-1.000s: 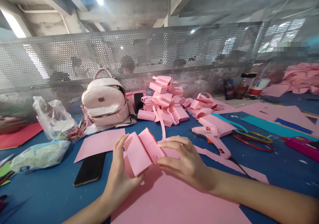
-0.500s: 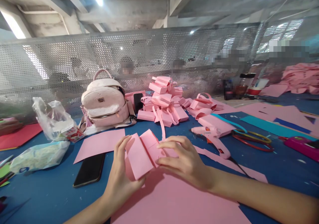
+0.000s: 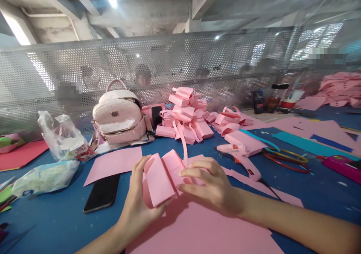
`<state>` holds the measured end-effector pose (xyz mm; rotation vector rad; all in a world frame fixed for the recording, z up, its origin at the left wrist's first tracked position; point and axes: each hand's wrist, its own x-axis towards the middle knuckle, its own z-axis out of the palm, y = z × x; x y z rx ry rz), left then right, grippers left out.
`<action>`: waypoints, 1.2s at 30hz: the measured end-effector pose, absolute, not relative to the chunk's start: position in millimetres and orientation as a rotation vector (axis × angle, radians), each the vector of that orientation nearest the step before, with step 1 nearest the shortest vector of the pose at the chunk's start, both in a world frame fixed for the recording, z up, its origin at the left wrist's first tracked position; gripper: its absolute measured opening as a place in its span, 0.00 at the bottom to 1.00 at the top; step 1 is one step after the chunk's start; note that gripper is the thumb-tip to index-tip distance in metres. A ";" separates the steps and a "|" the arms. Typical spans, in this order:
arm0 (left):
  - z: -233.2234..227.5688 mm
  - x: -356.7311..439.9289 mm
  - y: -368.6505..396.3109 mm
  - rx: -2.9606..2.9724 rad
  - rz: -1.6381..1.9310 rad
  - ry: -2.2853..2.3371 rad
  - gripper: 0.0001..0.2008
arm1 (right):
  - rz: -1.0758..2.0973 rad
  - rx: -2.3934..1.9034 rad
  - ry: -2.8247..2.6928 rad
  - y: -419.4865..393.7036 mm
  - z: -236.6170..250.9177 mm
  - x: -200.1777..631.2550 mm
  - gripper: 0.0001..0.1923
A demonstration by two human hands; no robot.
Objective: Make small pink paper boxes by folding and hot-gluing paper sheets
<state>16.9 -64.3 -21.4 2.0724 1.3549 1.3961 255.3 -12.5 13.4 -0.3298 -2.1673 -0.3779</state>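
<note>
My left hand (image 3: pixel 141 199) is wrapped round the left side of a folded pink paper box (image 3: pixel 160 180), thumb below and fingers along its outer side. The box is tilted, with a creased flap on its right half. My right hand (image 3: pixel 216 186) holds that flap by its right edge, its curled fingertips on the paper. Part of the paper behind the right fingers is hidden. Beneath both hands lies a large pink sheet (image 3: pixel 205 227). A pink glue gun (image 3: pixel 239 154) rests to the right of my right hand.
A pile of pink paper boxes (image 3: pixel 184 113) stands behind my hands, beside a pale backpack (image 3: pixel 117 114). At left are a black phone (image 3: pixel 101 195), partly under a pink sheet (image 3: pixel 114 163), and plastic bags (image 3: pixel 46 177). Scissors (image 3: pixel 287 156) lie at right. A perforated metal screen (image 3: pixel 169 54) runs behind.
The box has shifted slightly down and to the right, its flap standing a little more open. My right fingers have slid lower and spread slightly. The other things stay put.
</note>
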 end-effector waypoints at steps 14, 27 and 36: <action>-22.3 18.4 -64.8 2.046 1.403 1.333 0.43 | -0.362 -0.325 -2.160 -12.0 12.4 256.9 0.07; -21.4 18.5 -65.0 2.035 1.364 1.293 0.45 | -0.339 -0.314 -2.111 -11.3 12.3 256.3 0.06; -20.8 18.5 -62.6 2.091 1.355 1.328 0.45 | -0.394 -0.235 -2.132 -9.1 7.6 256.1 0.06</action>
